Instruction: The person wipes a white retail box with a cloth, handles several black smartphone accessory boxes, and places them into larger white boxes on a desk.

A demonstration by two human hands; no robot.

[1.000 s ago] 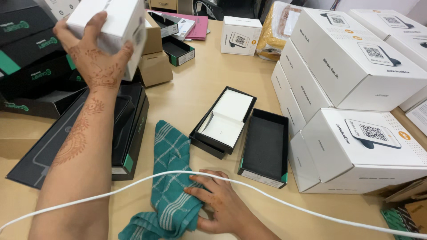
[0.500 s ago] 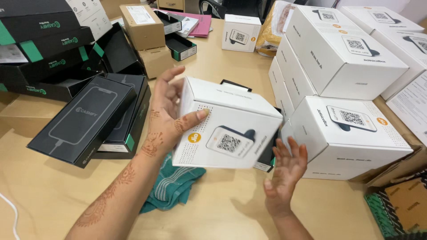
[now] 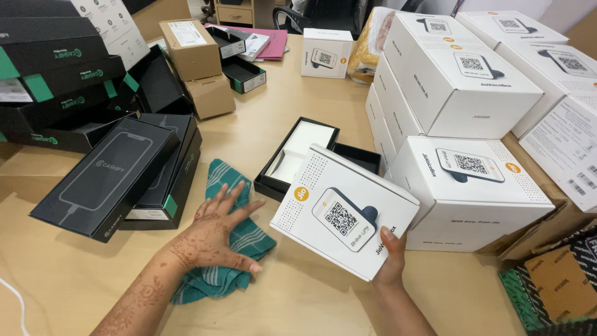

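White cardboard box sits tilted in the right hand, which grips its lower edge. Left hand lies flat, fingers spread, on the green checked cloth just left of it.

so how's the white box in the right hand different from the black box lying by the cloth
The white box is held tilted off the table by the right hand; the black box rests on a stack of other black boxes. The white box shows a square code and a dark device picture; the black box shows a phone outline. The white one looks thicker. Both are closed cardboard boxes. The left hand rests on the green cloth.
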